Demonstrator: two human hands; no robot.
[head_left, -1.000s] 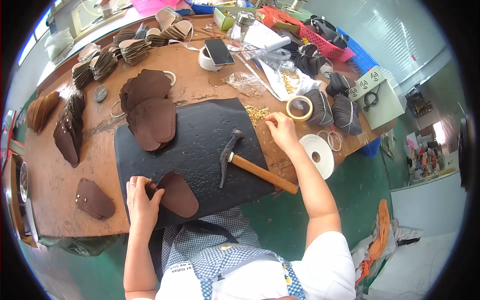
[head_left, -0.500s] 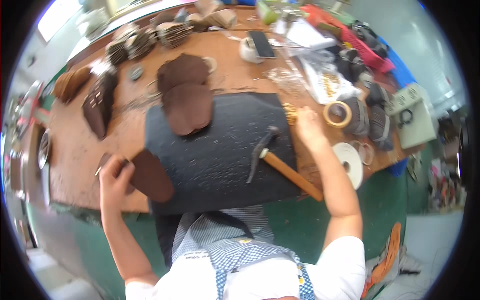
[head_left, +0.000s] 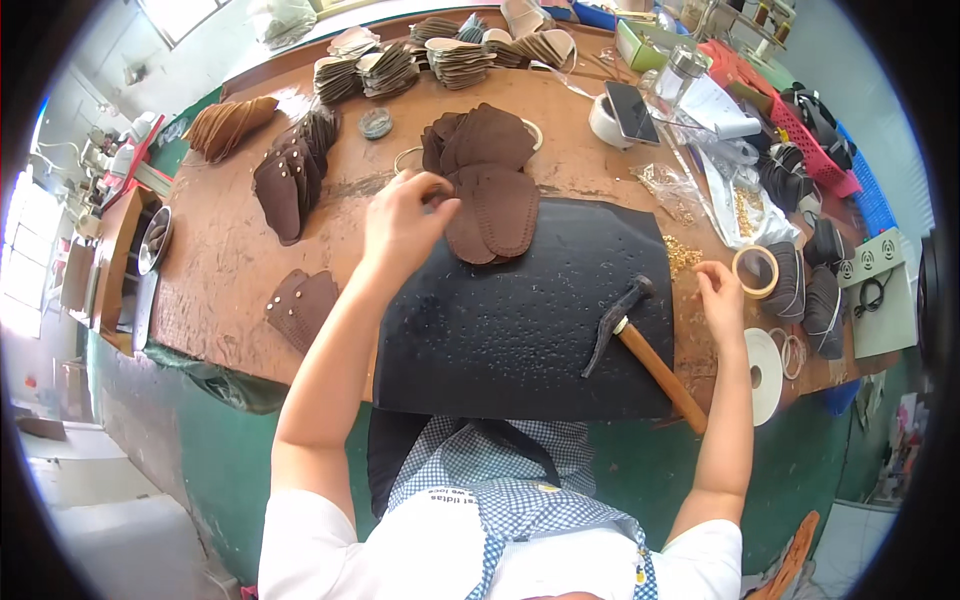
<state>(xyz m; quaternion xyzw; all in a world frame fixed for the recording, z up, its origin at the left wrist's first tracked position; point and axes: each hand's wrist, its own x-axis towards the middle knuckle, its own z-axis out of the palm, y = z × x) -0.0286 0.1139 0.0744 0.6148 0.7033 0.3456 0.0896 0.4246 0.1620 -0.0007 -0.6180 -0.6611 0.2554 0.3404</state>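
My left hand (head_left: 408, 222) is at the near left side of a stack of dark brown leather pieces (head_left: 492, 212), its fingers bent and the thumb apart from them. The stack lies partly on a black mat (head_left: 520, 330). My right hand (head_left: 722, 300) is beside a small pile of gold-coloured rivets (head_left: 682, 255), thumb and forefinger pinched together; whatever is between them is too small to make out. A hammer (head_left: 655, 365) with a wooden handle rests on the mat's right side. Left of my left forearm lie brown leather pieces (head_left: 303, 308) with metal studs.
Studded brown pieces (head_left: 292, 180) and tan pieces (head_left: 232, 127) lie at the left, below stacked pieces (head_left: 388, 72) along the back. At right are a tape roll (head_left: 755, 271), a white roll (head_left: 766, 378), a phone (head_left: 631, 112), dark bundles (head_left: 823, 315) and a pink basket (head_left: 815, 150).
My left hand has let go of the brown leather piece at the left and moved across to the stack. My right hand has drawn back from the rivet pile. The view has shifted left.
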